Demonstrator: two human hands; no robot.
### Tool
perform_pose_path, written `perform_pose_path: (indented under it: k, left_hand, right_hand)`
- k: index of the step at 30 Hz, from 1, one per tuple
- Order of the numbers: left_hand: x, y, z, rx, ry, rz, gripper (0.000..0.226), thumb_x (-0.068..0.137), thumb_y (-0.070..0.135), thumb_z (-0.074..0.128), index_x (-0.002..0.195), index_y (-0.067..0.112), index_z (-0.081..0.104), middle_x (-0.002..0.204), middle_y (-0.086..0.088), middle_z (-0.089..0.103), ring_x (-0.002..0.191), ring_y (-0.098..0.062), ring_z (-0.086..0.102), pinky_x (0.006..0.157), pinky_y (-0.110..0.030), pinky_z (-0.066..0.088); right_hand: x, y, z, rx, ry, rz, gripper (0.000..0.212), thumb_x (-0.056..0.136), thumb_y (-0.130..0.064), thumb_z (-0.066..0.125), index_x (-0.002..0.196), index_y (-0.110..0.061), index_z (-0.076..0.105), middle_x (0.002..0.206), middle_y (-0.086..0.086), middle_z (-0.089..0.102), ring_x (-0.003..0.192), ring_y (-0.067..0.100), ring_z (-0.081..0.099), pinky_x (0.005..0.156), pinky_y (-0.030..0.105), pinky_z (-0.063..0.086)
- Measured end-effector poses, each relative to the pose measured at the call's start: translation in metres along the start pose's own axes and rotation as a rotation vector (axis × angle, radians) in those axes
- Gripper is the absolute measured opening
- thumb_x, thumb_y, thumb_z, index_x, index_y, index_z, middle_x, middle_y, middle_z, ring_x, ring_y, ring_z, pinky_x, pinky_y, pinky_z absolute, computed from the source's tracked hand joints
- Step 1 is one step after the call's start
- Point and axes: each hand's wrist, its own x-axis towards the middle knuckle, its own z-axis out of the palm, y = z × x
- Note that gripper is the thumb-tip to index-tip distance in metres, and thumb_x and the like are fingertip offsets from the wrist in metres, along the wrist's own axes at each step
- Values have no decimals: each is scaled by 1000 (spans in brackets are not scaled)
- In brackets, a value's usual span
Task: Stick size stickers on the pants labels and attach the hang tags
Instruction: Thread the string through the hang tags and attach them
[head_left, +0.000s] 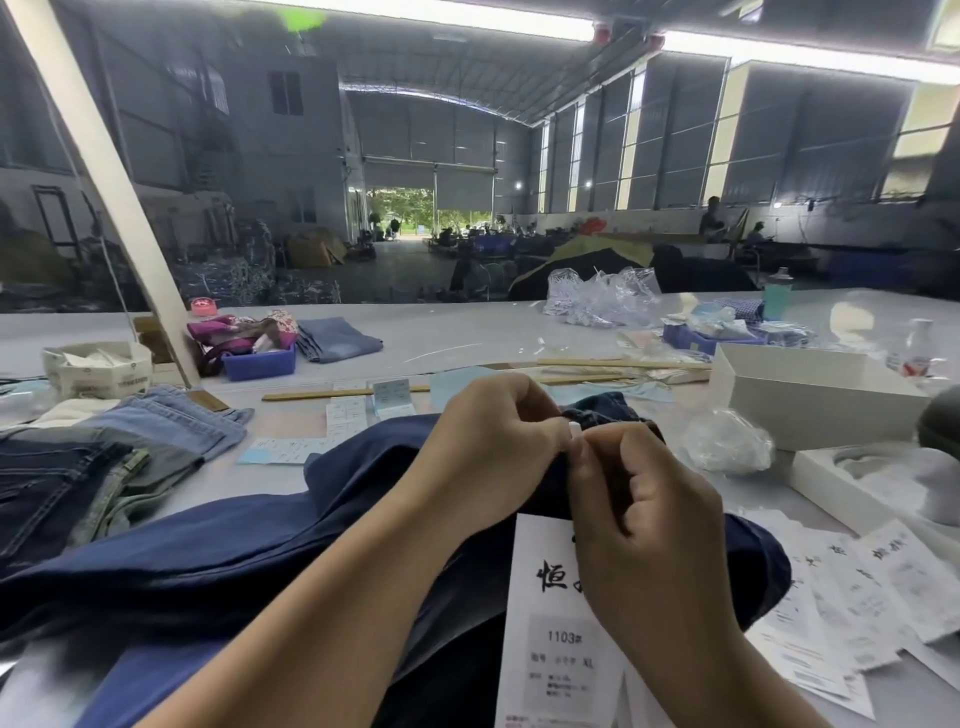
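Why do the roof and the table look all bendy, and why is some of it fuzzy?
In the head view, the wide lens curves the white table edge and the roof; the ceiling light strips glare bright white; the dark blue pants smear at the lower left corner; the hands and the hang tag are fairly sharp.

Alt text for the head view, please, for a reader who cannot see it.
Both hands, left hand and right hand, pinch something small and white at the waistband of dark blue pants lying on a table. A white hang tag lies just below them, with more loose tags to the right.
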Motion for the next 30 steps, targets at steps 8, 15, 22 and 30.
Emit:
perform_pose_path:
  k: [8, 15, 22, 30]
  left_hand:
    - [0, -11, -13, -300, -215, -134, 9, 88, 13, 70, 79, 14, 68, 70, -4, 64, 62, -12, 57, 65, -28, 49]
    - [-6, -20, -21, -576, -355, -144, 29, 91, -8, 50, 78, 12, 67, 73, -4, 60, 57, -9, 51, 57, -17, 45]
    - [-7, -21, -15, -493, -320, -49, 40, 94, -4, 56, 72, 24, 73, 75, -1, 62, 57, -7, 54, 60, -17, 47]
    - [-5, -24, -22, -519, -371, -84, 37, 88, -9, 62, 75, 22, 76, 62, 0, 62, 51, -11, 61, 56, -21, 55]
  right_hand:
    - [0, 6, 15, -190, 78, -72, 16, 95, -33, 48, 81, -28, 52, 65, -16, 54, 57, 6, 55, 48, 19, 40]
    - [-7, 9, 19, -246, 78, -73, 16, 94, -23, 51, 78, -20, 53, 64, -12, 51, 53, 6, 46, 51, 8, 31]
    - [-7, 10, 20, -81, 127, -156, 15, 92, -10, 54, 79, -7, 60, 65, -4, 54, 55, 11, 46, 52, 24, 38]
    - [-10, 15, 21, -162, 119, -225, 17, 93, -10, 55, 80, -5, 65, 71, 0, 59, 57, 19, 55, 53, 31, 42]
